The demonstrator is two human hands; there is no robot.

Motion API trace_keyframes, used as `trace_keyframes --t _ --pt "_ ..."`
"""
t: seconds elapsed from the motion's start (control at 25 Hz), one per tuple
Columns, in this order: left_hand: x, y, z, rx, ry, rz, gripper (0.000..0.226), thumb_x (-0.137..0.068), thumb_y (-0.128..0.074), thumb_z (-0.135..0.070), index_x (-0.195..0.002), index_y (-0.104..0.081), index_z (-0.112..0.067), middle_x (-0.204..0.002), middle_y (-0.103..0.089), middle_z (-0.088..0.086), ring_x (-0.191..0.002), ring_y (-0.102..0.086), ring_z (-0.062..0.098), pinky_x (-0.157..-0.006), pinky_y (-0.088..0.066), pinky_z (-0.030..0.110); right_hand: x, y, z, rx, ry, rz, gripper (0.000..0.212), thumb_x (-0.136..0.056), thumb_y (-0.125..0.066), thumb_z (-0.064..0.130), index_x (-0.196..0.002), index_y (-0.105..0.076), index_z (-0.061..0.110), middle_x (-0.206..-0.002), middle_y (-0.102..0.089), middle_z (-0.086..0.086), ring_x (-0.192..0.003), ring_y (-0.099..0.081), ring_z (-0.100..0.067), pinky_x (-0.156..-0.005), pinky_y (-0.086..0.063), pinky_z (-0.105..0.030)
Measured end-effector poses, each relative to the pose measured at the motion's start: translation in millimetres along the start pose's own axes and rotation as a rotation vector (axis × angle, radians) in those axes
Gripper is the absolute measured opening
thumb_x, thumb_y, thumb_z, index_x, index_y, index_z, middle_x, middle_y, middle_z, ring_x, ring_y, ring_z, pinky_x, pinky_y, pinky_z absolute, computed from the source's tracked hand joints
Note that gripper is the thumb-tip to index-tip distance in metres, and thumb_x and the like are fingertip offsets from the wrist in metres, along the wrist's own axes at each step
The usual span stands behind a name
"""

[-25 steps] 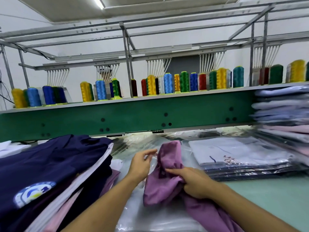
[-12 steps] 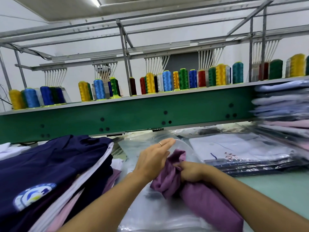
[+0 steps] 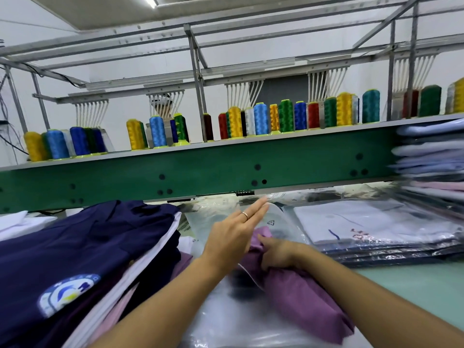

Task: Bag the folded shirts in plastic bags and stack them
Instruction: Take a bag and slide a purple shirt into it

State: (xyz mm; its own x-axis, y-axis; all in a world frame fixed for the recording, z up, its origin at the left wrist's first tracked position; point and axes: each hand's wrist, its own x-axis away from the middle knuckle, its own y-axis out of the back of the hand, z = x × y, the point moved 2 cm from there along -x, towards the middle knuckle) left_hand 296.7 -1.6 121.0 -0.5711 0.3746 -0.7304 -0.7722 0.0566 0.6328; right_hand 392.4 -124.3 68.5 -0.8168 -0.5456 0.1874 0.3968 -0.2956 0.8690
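**Purple shirt partway into the bag**

The right hand is clenched on the purple shirt, whose far end lies inside the clear plastic bag on the green counter. The left hand, fingers straight and together, lies against the bag's upper film. Bagged shirts are stacked to the right, and a navy shirt pile lies to the left.

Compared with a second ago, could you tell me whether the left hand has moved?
Yes. The left hand has stretched forward, away from the person, and now reaches close to the green beam.
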Motion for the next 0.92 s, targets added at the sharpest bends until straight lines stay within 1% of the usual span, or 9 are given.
trace_keyframes --t 0.08,0.2,0.24,0.32,0.44,0.56,0.64,0.76,0.92 --pt "0 2 -4 -0.046 -0.027 -0.036 0.085 -0.074 -0.065 -0.005 -0.152 -0.041 -0.027 -0.159 -0.03 -0.02 -0.084 -0.059 0.013 -0.038 -0.045 0.026 -7 2 8 0.034 0.004 -0.014 0.066 -0.08 -0.065 0.012 -0.142 -0.042 0.011 -0.135 -0.055 -0.015 -0.122 -0.055 -0.031 -0.099 -0.049 -0.038" --pt "2 0 -2 -0.035 -0.04 -0.021 0.075 -0.079 -0.064 -0.011 -0.149 -0.044 -0.031 -0.155 -0.04 -0.019 -0.087 -0.062 0.015 -0.041 -0.048 0.029 -7 12 19 0.011 0.079 -0.19 0.02 -0.08 -0.059 0.006 -0.099 -0.056 0.013 -0.111 -0.062 -0.018 -0.104 -0.061 -0.033 -0.081 -0.051 -0.038" --pt "3 0 -1 0.004 -0.015 0.012 0.065 -0.086 -0.058 -0.015 -0.147 -0.044 -0.034 -0.148 -0.05 -0.016 -0.09 -0.065 0.017 -0.045 -0.05 0.031 -5 13 20 0.034 0.097 -0.248 0.019 -0.082 -0.057 0.007 -0.099 -0.055 0.016 -0.11 -0.062 -0.016 -0.102 -0.061 -0.032 -0.08 -0.05 -0.037" --pt "8 -5 4 0.075 0.11 0.136 0.046 -0.099 -0.045 -0.03 -0.142 -0.032 -0.035 -0.127 -0.065 -0.008 -0.093 -0.068 0.026 -0.058 -0.055 0.038 2 10 16 0.084 0.124 -0.296 0.041 -0.083 -0.058 0.01 -0.121 -0.058 0.024 -0.12 -0.066 -0.009 -0.109 -0.062 -0.031 -0.088 -0.051 -0.034" --pt "14 -16 10 0.042 0.24 0.344 0.033 -0.104 -0.037 -0.046 -0.133 -0.035 -0.032 -0.12 -0.068 -0.003 -0.104 -0.066 0.03 -0.075 -0.054 0.043 17 -2 6 0.113 0.117 -0.277 0.066 -0.08 -0.067 0.022 -0.141 -0.047 0.038 -0.13 -0.065 0.001 -0.12 -0.06 -0.026 -0.094 -0.05 -0.032" --pt "14 -19 5 0.009 0.201 0.337 0.027 -0.105 -0.034 -0.048 -0.12 -0.05 -0.032 -0.106 -0.069 0.002 -0.098 -0.064 0.032 -0.066 -0.048 0.039 32 -18 -7 0.303 0.078 -0.333 0.075 -0.082 -0.062 0.047 -0.148 -0.026 0.051 -0.134 -0.061 -0.001 -0.123 -0.056 -0.029 -0.092 -0.048 -0.037" --pt "11 -20 1 -0.001 0.194 0.323 0.029 -0.106 -0.032 -0.047 -0.114 -0.053 -0.03 -0.102 -0.069 0.002 -0.093 -0.063 0.034 -0.059 -0.037 0.036 37 -22 -14 0.402 0.058 -0.348 0.068 -0.086 -0.054 0.049 -0.148 -0.026 0.055 -0.136 -0.06 -0.003 -0.121 -0.059 -0.03 -0.092 -0.047 -0.038" --pt "4 -20 -3 0.014 0.191 0.346 0.032 -0.105 -0.03 -0.048 -0.111 -0.054 -0.027 -0.1 -0.068 0.004 -0.092 -0.062 0.036 -0.059 -0.029 0.035 35 -24 -8 0.314 0.028 -0.259 0.045 -0.093 -0.05 0.034 -0.138 -0.05 0.041 -0.134 -0.061 -0.006 -0.119 -0.061 -0.031 -0.092 -0.049 -0.037" --pt "-5 -11 -7 0.055 0.18 0.334 0.032 -0.105 -0.033 -0.047 -0.115 -0.057 -0.029 -0.104 -0.069 0.005 -0.096 -0.062 0.036 -0.06 -0.032 0.036 3 -2 21 0.203 0.071 -0.323 0.034 -0.1 -0.044 0.025 -0.13 -0.055 0.013 -0.134 -0.061 -0.016 -0.122 -0.058 -0.031 -0.097 -0.048 -0.037"
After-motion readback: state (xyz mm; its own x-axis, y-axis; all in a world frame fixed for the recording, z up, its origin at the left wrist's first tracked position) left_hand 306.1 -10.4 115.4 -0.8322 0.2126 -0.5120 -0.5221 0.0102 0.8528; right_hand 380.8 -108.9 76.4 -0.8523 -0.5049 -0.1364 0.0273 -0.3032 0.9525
